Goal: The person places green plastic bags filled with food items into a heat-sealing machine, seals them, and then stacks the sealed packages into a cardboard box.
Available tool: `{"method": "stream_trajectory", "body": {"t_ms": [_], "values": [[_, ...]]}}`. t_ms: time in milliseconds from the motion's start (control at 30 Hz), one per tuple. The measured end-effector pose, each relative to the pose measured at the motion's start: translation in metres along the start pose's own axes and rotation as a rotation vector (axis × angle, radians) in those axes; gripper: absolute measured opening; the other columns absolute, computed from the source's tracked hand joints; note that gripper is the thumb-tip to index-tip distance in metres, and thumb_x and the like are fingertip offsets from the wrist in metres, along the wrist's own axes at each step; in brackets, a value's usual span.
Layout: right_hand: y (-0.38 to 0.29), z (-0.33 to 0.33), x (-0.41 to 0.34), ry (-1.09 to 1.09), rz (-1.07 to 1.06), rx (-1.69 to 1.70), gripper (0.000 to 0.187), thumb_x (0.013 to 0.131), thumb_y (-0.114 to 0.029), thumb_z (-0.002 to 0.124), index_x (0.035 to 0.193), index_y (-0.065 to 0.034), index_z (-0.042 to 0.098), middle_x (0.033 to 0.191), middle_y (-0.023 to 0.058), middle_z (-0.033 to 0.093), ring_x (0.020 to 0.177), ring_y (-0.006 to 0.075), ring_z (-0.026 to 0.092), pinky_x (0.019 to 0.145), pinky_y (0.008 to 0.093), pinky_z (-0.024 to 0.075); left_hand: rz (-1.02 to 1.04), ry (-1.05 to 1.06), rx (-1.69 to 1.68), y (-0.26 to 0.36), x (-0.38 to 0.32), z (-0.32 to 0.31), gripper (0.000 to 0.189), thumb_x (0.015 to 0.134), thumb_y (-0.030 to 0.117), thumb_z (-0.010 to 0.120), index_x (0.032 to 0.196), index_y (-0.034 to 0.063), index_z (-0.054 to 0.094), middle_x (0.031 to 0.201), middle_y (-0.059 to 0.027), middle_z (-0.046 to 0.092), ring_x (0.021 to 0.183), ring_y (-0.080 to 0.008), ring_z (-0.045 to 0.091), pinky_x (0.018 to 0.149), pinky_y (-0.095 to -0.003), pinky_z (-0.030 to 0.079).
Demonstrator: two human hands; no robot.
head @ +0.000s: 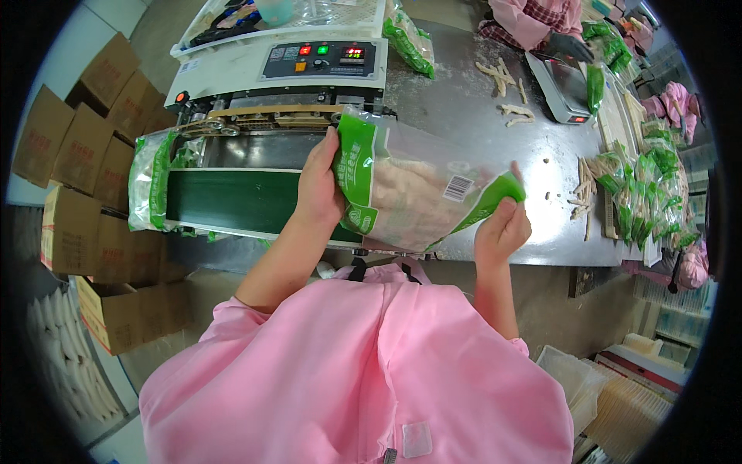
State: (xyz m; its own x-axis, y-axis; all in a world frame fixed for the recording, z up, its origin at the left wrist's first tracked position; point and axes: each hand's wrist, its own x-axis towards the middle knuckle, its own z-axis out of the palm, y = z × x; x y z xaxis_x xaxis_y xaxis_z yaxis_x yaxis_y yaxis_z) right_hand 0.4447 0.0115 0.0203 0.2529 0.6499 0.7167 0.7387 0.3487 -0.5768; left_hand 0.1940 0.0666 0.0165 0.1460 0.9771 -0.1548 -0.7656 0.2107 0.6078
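Observation:
A clear and green plastic bag (414, 191) with pale food pieces in it is held up between my two hands. My left hand (320, 182) grips its green end beside the belts of a continuous band sealer (232, 64). My right hand (503, 227) pinches the opposite green corner between thumb and fingers. Under the bag's left end runs the sealer's green conveyor belt (232, 197). Another filled bag (149, 180) lies at the belt's far left end. The sealer's control panel (322, 60) is lit.
The steel table (464, 116) bears loose pale pieces (501, 75), a digital scale (562, 93) and, at right, many filled bags (649, 191). A co-worker's gloved hand (571, 47) is by the scale. Cardboard boxes (81, 145) are stacked at left; a white tray (348, 14) tops the sealer.

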Motion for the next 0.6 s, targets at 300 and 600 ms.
{"method": "stream_trajectory", "body": {"t_ms": [300,600], "values": [[0.03,0.024,0.018,-0.018,0.496,0.145,0.025,0.099,-0.015,0.05,0.086,0.0029,0.062,0.072,0.0036,0.058,0.063,0.0103,0.049,0.059,0.0258,0.04,0.076,0.294,0.545,-0.035,0.043,-0.006,0.035,0.099,0.03,0.053,0.088,-0.0014,0.065,0.075,-0.0004,0.06,0.065,-0.0068,0.051,0.06,-0.0249,0.041],[0.115,0.115,-0.009,-0.113,0.751,0.304,0.028,0.095,-0.018,0.057,0.092,0.0078,0.066,0.079,0.0036,0.06,0.071,0.0104,0.049,0.065,0.0271,0.0403,-0.106,0.418,0.466,-0.07,0.113,-0.099,0.029,0.095,0.028,0.06,0.1,-0.0004,0.064,0.082,-0.0046,0.064,0.068,-0.0157,0.061,0.063,-0.0316,0.049]]}}
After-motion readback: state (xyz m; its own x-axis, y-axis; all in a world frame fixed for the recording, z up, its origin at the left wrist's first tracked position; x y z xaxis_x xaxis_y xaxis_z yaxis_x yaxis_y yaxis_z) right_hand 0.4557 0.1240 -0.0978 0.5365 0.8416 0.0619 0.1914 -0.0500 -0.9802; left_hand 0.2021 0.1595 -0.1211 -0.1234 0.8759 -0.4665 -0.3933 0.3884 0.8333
